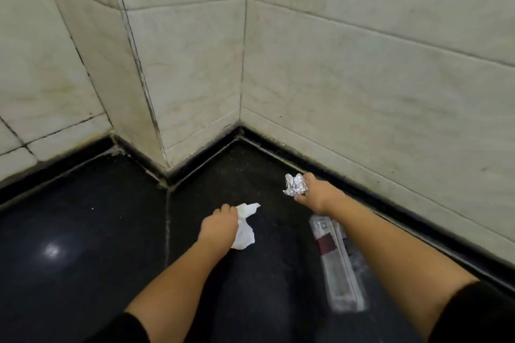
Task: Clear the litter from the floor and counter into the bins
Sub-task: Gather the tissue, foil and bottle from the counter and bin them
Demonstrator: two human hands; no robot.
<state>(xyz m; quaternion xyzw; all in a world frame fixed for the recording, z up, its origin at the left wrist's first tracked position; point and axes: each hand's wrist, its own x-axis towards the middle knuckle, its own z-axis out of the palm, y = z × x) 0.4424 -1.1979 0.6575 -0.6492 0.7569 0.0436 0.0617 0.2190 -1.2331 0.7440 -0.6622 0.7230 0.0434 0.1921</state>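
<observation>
Left hand (220, 227) gripping crumpled white paper tissue (245, 231) low over black polished floor (83, 231). Right hand (316, 195) pinching crumpled silver foil ball (294, 184). Clear plastic wrapper with maroon label (334, 262) lying beneath right forearm, risking being overlooked; loose tissue tail risking tearing or slipping.

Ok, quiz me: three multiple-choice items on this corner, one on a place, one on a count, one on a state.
1. Where does the long wrapper lie?
A. on the dark floor under the right forearm
B. left of the left hand
C. propped on the wall

2. How many litter pieces show?
A. one
B. three
C. five

3. What is the right hand doing?
A. hanging empty
B. pressing flat on the wall
C. gripping a crumpled foil ball

Key: 1 A, the forearm crosses above it; 2 B, foil, wrapper and the white tissue in the left hand; 3 C, fingers close around the foil.
</observation>
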